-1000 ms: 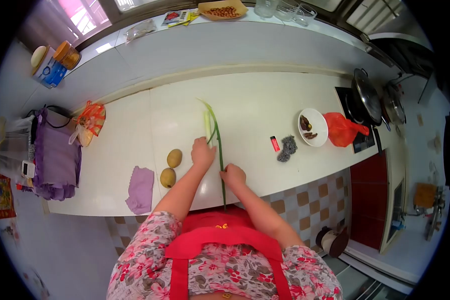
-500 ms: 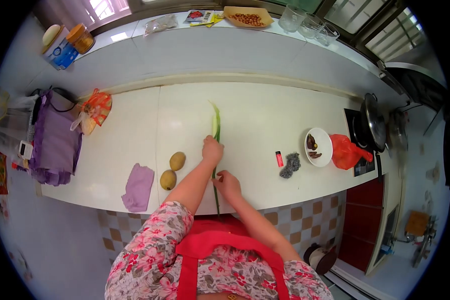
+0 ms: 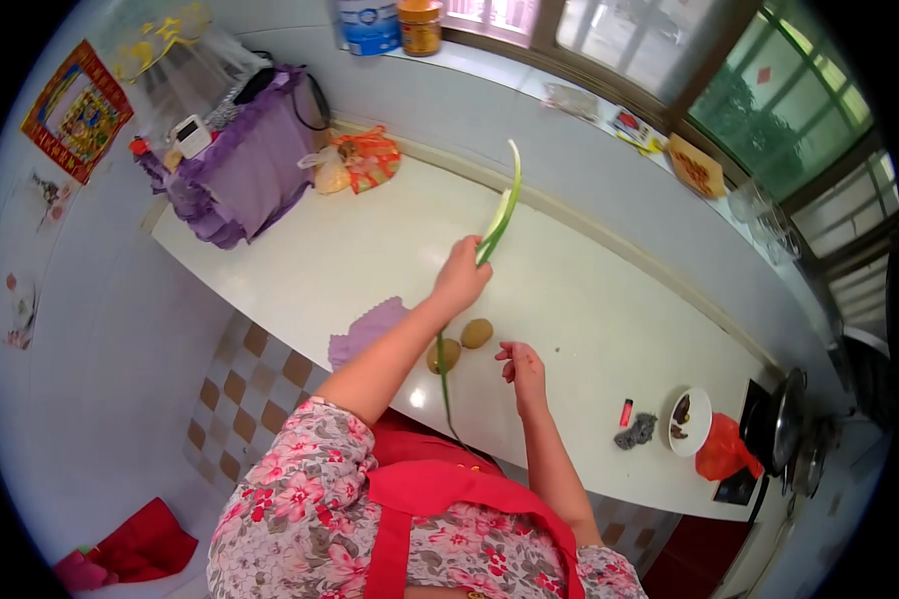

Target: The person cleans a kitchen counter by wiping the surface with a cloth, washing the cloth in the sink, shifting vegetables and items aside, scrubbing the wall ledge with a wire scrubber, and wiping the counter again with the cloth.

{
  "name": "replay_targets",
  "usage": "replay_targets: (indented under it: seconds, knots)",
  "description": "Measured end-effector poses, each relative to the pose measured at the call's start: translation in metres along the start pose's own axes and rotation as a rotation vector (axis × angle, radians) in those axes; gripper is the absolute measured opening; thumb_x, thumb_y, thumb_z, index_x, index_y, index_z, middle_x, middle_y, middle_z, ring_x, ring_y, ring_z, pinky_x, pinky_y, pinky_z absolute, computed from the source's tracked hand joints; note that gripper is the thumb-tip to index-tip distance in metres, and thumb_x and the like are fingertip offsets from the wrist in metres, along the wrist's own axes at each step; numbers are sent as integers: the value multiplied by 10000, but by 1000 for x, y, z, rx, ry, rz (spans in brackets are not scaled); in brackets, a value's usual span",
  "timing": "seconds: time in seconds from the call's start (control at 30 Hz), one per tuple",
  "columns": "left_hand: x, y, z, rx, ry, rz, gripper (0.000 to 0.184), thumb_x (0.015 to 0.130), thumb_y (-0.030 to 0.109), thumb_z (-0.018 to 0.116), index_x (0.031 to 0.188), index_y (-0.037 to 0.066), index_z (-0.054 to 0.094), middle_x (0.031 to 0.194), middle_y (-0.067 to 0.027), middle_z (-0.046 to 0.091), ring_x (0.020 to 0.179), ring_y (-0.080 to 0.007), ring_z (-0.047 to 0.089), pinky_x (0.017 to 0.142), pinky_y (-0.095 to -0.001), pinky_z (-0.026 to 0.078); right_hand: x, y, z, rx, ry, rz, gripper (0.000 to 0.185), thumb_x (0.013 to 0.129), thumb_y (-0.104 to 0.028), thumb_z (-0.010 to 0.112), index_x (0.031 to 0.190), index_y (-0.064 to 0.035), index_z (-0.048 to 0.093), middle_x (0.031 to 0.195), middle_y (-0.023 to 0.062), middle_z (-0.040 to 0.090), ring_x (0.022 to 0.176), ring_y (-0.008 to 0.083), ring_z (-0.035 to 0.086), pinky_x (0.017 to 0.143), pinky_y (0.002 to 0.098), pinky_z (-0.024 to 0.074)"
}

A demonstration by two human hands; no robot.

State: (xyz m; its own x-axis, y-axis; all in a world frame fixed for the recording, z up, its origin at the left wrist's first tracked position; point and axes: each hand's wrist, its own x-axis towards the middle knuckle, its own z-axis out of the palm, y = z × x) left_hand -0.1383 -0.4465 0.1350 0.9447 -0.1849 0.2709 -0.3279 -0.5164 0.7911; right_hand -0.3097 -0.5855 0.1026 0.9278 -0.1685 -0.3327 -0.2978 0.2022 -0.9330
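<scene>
My left hand (image 3: 461, 277) is closed around a long green scallion (image 3: 499, 225), lifted over the counter. Its pale, split end points away from me, and its thin dark green tail hangs down toward my apron. Apart from it, my right hand (image 3: 525, 376) hovers over the counter with loosely bent fingers and nothing in them. Between the hands lie two brown ovals, potatoes or kiwis: one brown oval (image 3: 476, 332) in plain sight and a nearer brown oval (image 3: 445, 356) partly crossed by the scallion. A purple cloth (image 3: 370, 329) lies partly under my left forearm.
A white bowl (image 3: 690, 424) with dark pieces, a red plastic bag (image 3: 726, 451), a grey scouring pad (image 3: 636, 431) and a red lighter (image 3: 626, 412) are at right, near a black pan (image 3: 777, 419). A purple-covered box (image 3: 245, 165) and an orange bag (image 3: 375, 160) stand far left.
My left hand has lifted the scallion and carried it left. My right hand has let go of the scallion's lower part and moved away from it. The view has turned left.
</scene>
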Motion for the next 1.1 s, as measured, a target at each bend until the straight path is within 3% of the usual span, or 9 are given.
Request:
replay_targets:
  seconds: [0.17,0.43,0.5,0.63,0.7,0.77,0.87,0.97,1.1]
  knots:
    - [24,-50,-113,223,10,-103,388,791,64,559,1175,59,504,1098,-174,536,941,-378,577,788,-453,480,39,3,67,-64,22,23,317,975,-312,490,1034,-32,628,833,10,633,583,51,459,523,204,374]
    - [34,-275,-224,639,131,-246,390,800,-9,502,1180,75,507,1061,-188,523,909,-390,587,752,-480,494,90,34,187,-79,146,130,260,940,-256,549,996,-21,646,794,5,631,608,58,485,552,203,401]
    - [32,-324,-241,689,170,-123,375,812,-3,507,1178,78,505,1059,-191,518,895,-393,589,737,-486,494,92,50,199,-347,145,-79,223,925,-217,574,969,-11,646,753,29,630,652,86,547,585,239,442]
    - [34,-370,-253,735,0,-385,353,843,91,565,1188,99,489,1075,-169,514,951,-371,581,777,-501,484,77,49,195,-256,355,-88,181,903,-175,600,949,-6,648,724,39,628,659,80,561,588,254,451]
    - [38,-351,-254,815,-87,-544,453,814,167,638,1232,106,475,1154,-148,510,1093,-340,534,872,-515,444,64,40,188,-432,355,-47,130,881,-133,613,938,-24,657,720,58,630,651,106,578,585,266,457]
    - [39,-325,-238,869,-17,-524,581,764,220,706,1280,111,461,1247,-141,490,1210,-319,454,976,-519,361,56,60,170,-551,413,-97,102,862,-110,620,923,-39,662,740,72,627,633,151,583,580,284,463]
    - [29,-296,-200,863,126,33,614,718,191,732,1268,74,484,1257,-150,509,1190,-316,463,960,-464,358,40,62,144,-602,795,-200,154,841,-155,642,939,-39,663,794,84,629,667,184,589,618,305,474]
    - [0,-225,-142,372,-193,159,438,679,168,725,1083,97,573,1153,-86,592,1128,-271,516,934,-444,328,42,58,105,-492,942,71,260,826,-183,692,1000,2,640,826,41,629,707,131,569,648,257,468]
    - [-51,-129,-84,227,-749,292,642,644,356,790,1180,99,546,1206,-89,562,1171,-259,480,961,-481,297,63,74,83,-427,857,250,445,774,-289,741,1061,26,611,903,88,648,799,165,603,710,283,489]
